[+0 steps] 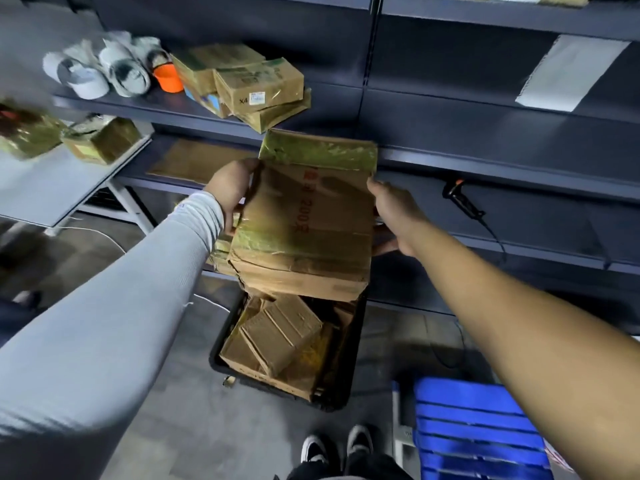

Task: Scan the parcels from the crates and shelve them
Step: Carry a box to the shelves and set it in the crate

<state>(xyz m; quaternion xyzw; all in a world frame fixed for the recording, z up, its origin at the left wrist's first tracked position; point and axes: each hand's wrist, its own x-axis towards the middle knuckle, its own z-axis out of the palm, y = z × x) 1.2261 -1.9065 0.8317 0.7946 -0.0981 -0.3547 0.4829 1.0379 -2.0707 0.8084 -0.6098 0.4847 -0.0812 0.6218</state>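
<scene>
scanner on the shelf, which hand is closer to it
Right. The right hand holds the box's right side, with the scanner just beyond it on the shelf. The left hand grips the box's far side.

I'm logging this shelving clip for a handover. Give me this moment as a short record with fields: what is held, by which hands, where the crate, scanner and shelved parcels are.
held item: large cardboard parcel, taped, held above the black crate
left hand: grips the parcel's left edge
right hand: holds its right edge
black crate: on the floor, more cardboard parcels inside
scanner: lying on a shelf to the right, cable attached
shelved parcels: stacked on an upper shelf, left
blue crate: floor, lower right
</scene>
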